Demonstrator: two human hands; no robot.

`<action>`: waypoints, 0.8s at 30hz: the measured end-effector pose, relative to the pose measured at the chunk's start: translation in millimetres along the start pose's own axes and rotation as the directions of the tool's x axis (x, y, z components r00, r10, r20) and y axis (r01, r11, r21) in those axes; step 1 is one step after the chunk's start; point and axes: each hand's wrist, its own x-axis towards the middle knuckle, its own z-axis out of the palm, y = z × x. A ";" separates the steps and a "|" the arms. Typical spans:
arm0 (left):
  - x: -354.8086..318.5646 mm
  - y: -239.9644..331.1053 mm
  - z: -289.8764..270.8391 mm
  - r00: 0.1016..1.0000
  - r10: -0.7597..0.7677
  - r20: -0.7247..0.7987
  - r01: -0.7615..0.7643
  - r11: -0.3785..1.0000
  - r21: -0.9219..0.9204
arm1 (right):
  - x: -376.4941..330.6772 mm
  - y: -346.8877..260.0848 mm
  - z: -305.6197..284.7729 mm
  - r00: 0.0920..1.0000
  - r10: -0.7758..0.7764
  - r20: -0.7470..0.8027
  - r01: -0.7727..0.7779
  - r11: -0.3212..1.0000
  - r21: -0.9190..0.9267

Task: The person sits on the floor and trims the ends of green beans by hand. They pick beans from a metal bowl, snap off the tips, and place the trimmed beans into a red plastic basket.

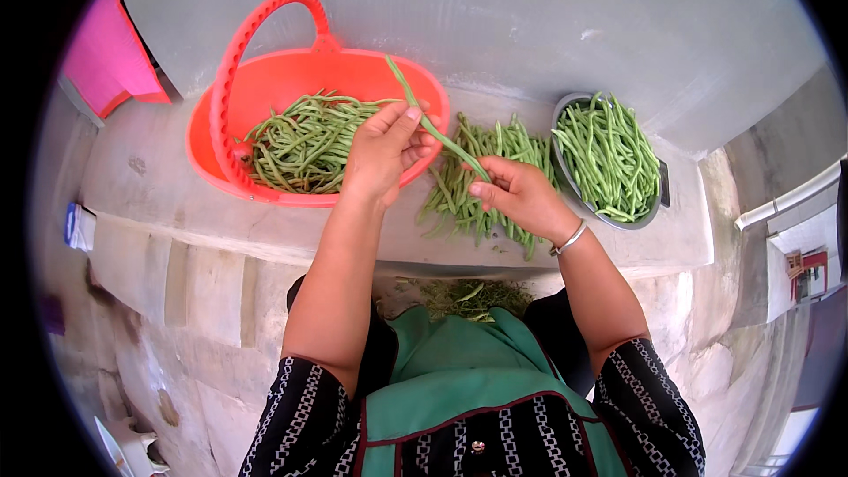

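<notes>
Right now my left hand (383, 148) pinches the bean (451, 144) partway along and my right hand (525, 201) grips its lower end, both closed on it; it slants across the frame's centre, free tip nearer my left, toward upper left. Beyond lie the pile (523, 148) right of centre, the basket (305, 72) upper left, the bowl (566, 180) upper right.

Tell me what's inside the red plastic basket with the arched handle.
The red, oval plastic basket holds a heap of long, thin green beans. The heap hides whatever lies beneath it, and the person's bare left hand blocks part of its right side.
</notes>
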 end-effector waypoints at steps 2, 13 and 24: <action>4.0 -11.1 10.4 0.999 0.025 -0.022 -0.026 0.999 -0.047 | -16.7 13.0 -16.2 1.000 0.005 0.018 -0.007 0.993 0.116; 27.5 -65.2 49.1 0.997 -0.068 0.032 0.070 0.995 -0.068 | -62.9 58.1 -61.8 0.822 -0.560 -0.103 0.450 0.750 -0.486; 46.2 -104.1 83.5 0.902 -0.380 0.204 0.350 0.921 0.170 | -72.6 50.7 -33.6 0.744 -0.660 0.104 0.634 0.648 -0.422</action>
